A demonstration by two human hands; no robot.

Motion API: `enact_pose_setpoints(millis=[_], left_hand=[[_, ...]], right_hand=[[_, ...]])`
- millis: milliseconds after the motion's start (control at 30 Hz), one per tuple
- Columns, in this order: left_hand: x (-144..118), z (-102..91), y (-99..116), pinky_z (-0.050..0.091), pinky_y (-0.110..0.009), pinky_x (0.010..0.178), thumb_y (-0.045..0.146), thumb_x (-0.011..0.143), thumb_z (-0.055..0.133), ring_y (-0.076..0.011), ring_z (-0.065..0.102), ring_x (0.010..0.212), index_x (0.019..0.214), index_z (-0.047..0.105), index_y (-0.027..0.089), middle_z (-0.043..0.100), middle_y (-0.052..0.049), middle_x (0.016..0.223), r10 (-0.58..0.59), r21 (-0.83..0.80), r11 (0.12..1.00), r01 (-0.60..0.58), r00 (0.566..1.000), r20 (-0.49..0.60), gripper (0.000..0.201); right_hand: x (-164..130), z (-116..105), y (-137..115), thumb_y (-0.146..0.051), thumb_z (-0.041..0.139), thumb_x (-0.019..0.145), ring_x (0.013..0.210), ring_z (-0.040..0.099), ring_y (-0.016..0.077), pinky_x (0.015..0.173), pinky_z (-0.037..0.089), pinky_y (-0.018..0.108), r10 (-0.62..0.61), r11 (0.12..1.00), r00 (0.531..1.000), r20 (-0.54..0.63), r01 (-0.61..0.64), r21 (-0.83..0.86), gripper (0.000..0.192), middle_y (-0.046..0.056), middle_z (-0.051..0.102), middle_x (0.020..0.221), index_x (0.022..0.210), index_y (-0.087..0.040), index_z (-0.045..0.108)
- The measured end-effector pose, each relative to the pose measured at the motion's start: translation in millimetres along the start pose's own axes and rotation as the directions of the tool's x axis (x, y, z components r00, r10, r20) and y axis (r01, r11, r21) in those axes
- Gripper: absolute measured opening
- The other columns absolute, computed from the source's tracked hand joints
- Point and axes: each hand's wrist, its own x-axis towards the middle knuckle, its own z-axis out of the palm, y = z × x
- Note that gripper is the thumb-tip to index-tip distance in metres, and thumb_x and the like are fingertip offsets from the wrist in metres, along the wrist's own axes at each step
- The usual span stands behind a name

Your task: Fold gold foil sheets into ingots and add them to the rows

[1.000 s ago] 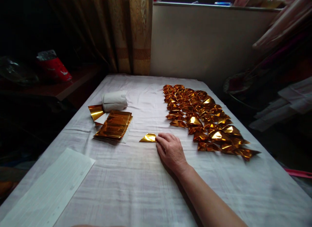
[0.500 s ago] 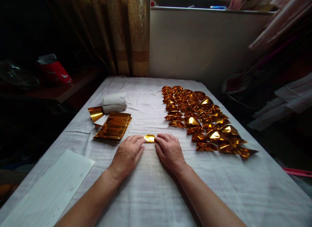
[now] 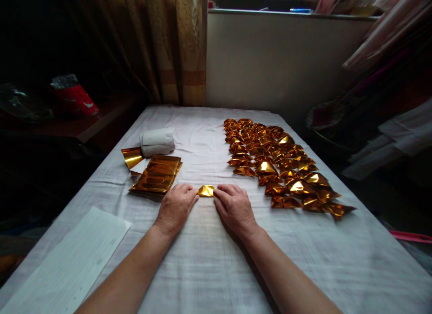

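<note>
Pinching from both ends, the left hand (image 3: pixel 175 208) and right hand (image 3: pixel 235 208) lie palm-down with fingertips closed on a small gold foil piece (image 3: pixel 206 190) on the white-clothed surface (image 3: pixel 209 260). Flat foil sheets (image 3: pixel 157 174) lie left; folded gold pieces (image 3: pixel 280 168) spread right.

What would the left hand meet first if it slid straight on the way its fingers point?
The left hand already touches the small gold foil piece; beyond that, probably the right hand's fingertips.
</note>
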Motion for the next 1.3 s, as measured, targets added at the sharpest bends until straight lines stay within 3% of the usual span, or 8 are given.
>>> enact_pose_setpoints(millis=[500, 733, 1300], left_hand=[[0.6, 3.6, 0.3, 0.040, -0.033, 0.072, 0.027, 0.098, 0.051, -0.0215, 0.057, 0.080, 0.089, 0.065, 0.021, 0.065, -0.004, 0.083, 0.002, 0.079, 0.997, 0.002, 0.999, -0.045, 0.017], [-0.8, 3.1, 1.4, 0.041, -0.034, 0.074, 0.026, 0.098, 0.047, -0.0222, 0.059, 0.080, 0.090, 0.065, 0.020, 0.067, -0.005, 0.083, 0.030, 0.112, 0.994, -0.020, 0.996, -0.086, 0.020], [-3.0, 6.0, 0.7, 0.046, -0.033, 0.077, 0.022, 0.090, 0.054, -0.0208, 0.063, 0.082, 0.090, 0.066, 0.021, 0.072, -0.003, 0.089, -0.067, -0.113, 0.992, 0.051, 0.987, -0.143, 0.012]], right_hand=[[1.0, 3.2, 4.9, -0.025, 0.056, 0.094, 0.094, 0.062, 0.0220, 0.083, 0.046, 0.035, -0.018, 0.999, 0.998, -0.057, 0.020, 0.032, 0.021, 0.006, 0.073, 0.103, 0.110, -0.024, 0.070], [1.0, 3.1, 1.1, -0.023, 0.056, 0.091, 0.090, 0.064, 0.0208, 0.083, 0.048, 0.033, 0.046, 0.986, 0.993, -0.108, -0.028, 0.162, 0.020, 0.005, 0.073, 0.096, 0.103, -0.024, 0.072], [0.7, 9.4, 2.7, -0.023, 0.057, 0.089, 0.083, 0.068, 0.0193, 0.078, 0.052, 0.031, 0.109, 0.974, 0.984, -0.143, -0.077, 0.212, 0.019, 0.003, 0.075, 0.090, 0.094, -0.026, 0.076]])
